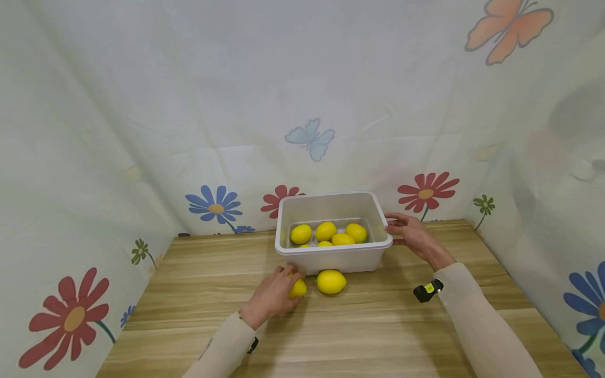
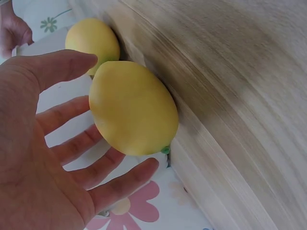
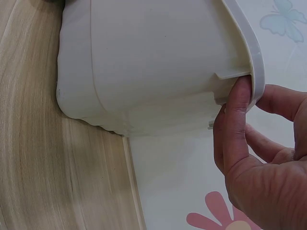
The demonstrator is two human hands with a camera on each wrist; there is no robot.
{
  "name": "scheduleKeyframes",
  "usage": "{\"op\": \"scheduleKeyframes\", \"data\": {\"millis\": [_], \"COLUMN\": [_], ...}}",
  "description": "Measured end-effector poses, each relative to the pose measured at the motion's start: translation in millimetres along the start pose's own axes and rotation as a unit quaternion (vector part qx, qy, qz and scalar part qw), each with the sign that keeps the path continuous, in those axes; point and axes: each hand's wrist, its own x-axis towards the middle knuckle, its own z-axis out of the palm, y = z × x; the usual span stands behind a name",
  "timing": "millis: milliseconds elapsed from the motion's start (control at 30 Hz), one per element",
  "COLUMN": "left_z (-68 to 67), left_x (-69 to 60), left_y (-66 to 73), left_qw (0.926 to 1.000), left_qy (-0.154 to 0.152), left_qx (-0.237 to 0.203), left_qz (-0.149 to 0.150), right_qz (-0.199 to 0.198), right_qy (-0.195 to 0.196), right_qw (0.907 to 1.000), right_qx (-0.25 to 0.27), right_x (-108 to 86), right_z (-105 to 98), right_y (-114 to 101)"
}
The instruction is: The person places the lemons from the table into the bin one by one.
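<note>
A white plastic bin (image 1: 331, 259) stands near the back of the table with several yellow lemons (image 1: 326, 231) inside. My right hand (image 1: 412, 234) holds its right end; in the right wrist view, the thumb and fingers (image 3: 238, 120) pinch the bin's rim (image 3: 256, 62). Two more lemons lie on the wood in front of the bin. My left hand (image 1: 273, 293) reaches around the left lemon (image 2: 134, 108), thumb on one side and spread fingers (image 2: 127, 182) on the other, without a clear grip. The other lemon (image 1: 331, 282) lies just to its right.
The wooden table (image 1: 368, 331) meets white curtains (image 1: 227, 105) printed with flowers and butterflies at the back and sides. A black wrist device (image 1: 427, 290) is strapped at the right sleeve's cuff.
</note>
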Motion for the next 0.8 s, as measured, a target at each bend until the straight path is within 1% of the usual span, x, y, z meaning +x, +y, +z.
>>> {"op": "scheduleKeyframes", "data": {"millis": [100, 200, 300, 367, 500, 667, 800], "left_z": [0.3, 1.2, 1.9, 2.9, 4.8, 7.3, 7.2], "left_x": [0.7, 0.3, -0.8, -2.1, -4.7, -5.1, -4.7], "left_y": [0.5, 0.6, 0.7, 0.4, 0.2, 0.5, 1.5], "left_qw": [0.9998, 0.9989, 0.9973, 0.9957, 0.9928, 0.9903, 0.9893], "left_qy": [-0.018, -0.044, -0.073, -0.092, -0.117, -0.134, -0.14], "left_qx": [0.01, 0.013, 0.0, -0.012, -0.024, -0.027, -0.027], "left_qz": [-0.002, 0.001, 0.003, -0.001, -0.011, -0.023, -0.03], "right_qz": [0.001, 0.003, 0.003, 0.004, 0.008, 0.008, 0.006], "right_qy": [0.001, 0.001, 0.002, 0.002, -0.001, 0.0, -0.003], "right_qw": [1.0, 1.0, 1.0, 1.0, 1.0, 1.0, 1.0], "right_qx": [0.0, -0.003, -0.001, 0.003, 0.006, 0.005, 0.006], "right_x": [0.6, 1.3, 1.9, 1.7, 0.8, 1.1, 0.8], "right_z": [0.0, -0.2, -0.1, 0.5, 1.2, 0.1, 0.2], "right_y": [0.4, 0.7, 0.3, 0.4, 0.0, 0.6, 0.5]}}
